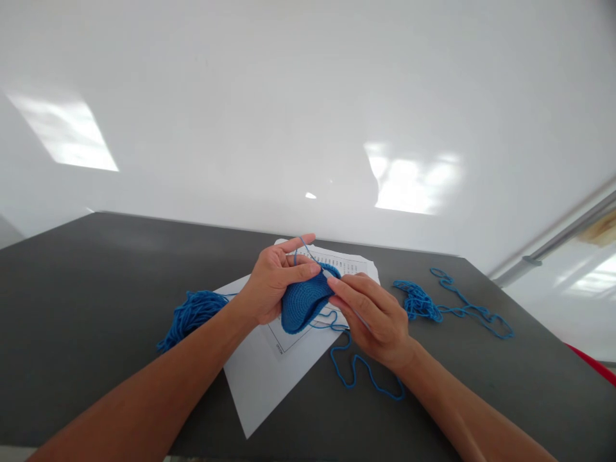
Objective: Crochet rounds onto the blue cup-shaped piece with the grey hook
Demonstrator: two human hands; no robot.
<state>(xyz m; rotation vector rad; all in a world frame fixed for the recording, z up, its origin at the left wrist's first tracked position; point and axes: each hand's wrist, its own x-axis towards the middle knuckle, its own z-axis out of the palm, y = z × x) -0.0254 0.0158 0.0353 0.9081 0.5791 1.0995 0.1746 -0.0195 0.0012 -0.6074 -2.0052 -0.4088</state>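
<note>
Between my two hands is a blue crochet piece (304,301), cupped in shape and held above printed paper. My left hand (276,279) pinches its upper edge between thumb and fingers. A strand of blue yarn (304,242) loops over the raised left index finger and runs down to the work. In my right hand (368,311) is a light-coloured crochet hook (327,274), its tip at the top edge of the piece. The hook's far end is mostly hidden by the palm. A loose yarn tail (353,378) trails on the table below.
Sheets of white paper (255,391) with print lie under the hands on the dark grey table (120,276). A blue yarn bundle (190,314) rests at the left, and a smaller yarn tangle (418,300) at the right. A glossy white wall (231,128) rises behind the table.
</note>
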